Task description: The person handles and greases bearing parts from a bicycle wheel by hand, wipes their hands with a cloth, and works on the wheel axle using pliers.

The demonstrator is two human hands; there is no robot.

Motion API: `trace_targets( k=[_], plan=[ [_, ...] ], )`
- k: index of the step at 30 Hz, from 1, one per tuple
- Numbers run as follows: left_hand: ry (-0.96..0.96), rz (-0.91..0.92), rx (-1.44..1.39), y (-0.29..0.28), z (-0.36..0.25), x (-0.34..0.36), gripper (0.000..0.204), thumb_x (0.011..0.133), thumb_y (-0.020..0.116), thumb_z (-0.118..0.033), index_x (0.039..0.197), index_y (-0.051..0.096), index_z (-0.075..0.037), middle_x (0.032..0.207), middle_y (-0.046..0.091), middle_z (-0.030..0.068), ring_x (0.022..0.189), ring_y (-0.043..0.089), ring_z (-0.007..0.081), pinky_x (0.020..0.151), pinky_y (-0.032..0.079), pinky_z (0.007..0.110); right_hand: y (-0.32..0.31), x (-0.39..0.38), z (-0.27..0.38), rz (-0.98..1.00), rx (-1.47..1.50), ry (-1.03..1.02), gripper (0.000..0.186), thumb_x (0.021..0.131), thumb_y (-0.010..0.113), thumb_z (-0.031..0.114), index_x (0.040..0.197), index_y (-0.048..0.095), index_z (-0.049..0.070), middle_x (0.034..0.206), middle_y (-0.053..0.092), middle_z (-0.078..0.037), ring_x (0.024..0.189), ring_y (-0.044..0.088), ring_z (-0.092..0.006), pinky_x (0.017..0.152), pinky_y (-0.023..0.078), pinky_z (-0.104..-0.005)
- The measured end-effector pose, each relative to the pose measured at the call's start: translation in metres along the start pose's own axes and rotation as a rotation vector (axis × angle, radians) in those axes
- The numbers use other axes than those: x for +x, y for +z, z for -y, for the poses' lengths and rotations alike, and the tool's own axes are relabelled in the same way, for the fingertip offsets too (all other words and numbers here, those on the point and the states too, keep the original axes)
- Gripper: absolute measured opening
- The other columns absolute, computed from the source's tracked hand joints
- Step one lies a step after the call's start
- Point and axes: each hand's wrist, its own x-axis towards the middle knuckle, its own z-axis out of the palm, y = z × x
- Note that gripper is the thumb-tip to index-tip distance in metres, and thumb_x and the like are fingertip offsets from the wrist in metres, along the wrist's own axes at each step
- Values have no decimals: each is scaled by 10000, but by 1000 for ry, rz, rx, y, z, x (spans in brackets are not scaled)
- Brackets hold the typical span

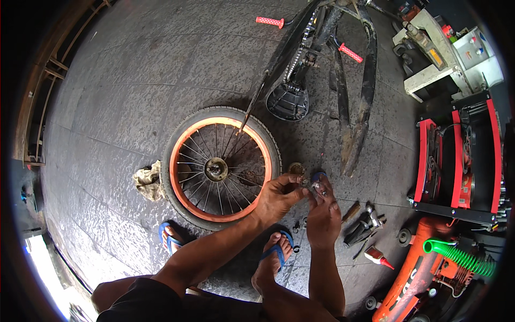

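Observation:
My left hand (279, 198) pinches a small dark metal part (303, 182) between thumb and fingers, in front of the bicycle wheel. My right hand (323, 214) is closed close beside it, its fingertips on something small and greasy that is too small to name. A round blue piece (319, 176) shows behind those fingertips. The wheel (179, 131), orange-rimmed with black spokes, lies flat with its hub (215, 169) facing up. A small tin of brown stuff (296, 168) stands at its right edge.
A black bicycle frame (367, 86) with red grips lies ahead. A rag (149, 182) is at the wheel's left; hand tools (370, 217) and a white bottle (375, 255) are right. A red-and-black tool cart (457, 161) and an orange compressor (407, 273) with green hose line the right side.

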Motion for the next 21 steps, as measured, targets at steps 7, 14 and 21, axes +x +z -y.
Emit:
trace_targets(
  k=[7,14,21],
  plan=[
    [-155,8,-325,12,-3,-9,211,904,725,-131,1094,681,-51,948,648,-18,767,500,41,694,432,214,6,-9,-15,8,-153,-14,631,1018,342,459,1402,466,-27,1526,335,-186,1404,347,-296,1151,262,-431],
    [-180,-6,-381,13,-8,-7,163,890,738,-114,1046,703,-79,903,640,-47,749,492,42,680,414,212,-2,-11,-4,54,-979,-232,747,1037,202,531,1381,490,-67,1533,315,-216,1438,301,-329,1159,250,-454],
    [-226,47,-346,2,-3,-5,206,882,747,-109,1077,702,-60,917,660,-28,760,516,51,697,414,221,1,0,2,47,-814,-138,813,1006,240,613,1380,500,-60,1530,293,-244,1444,263,-375,1156,229,-490]
  ],
)
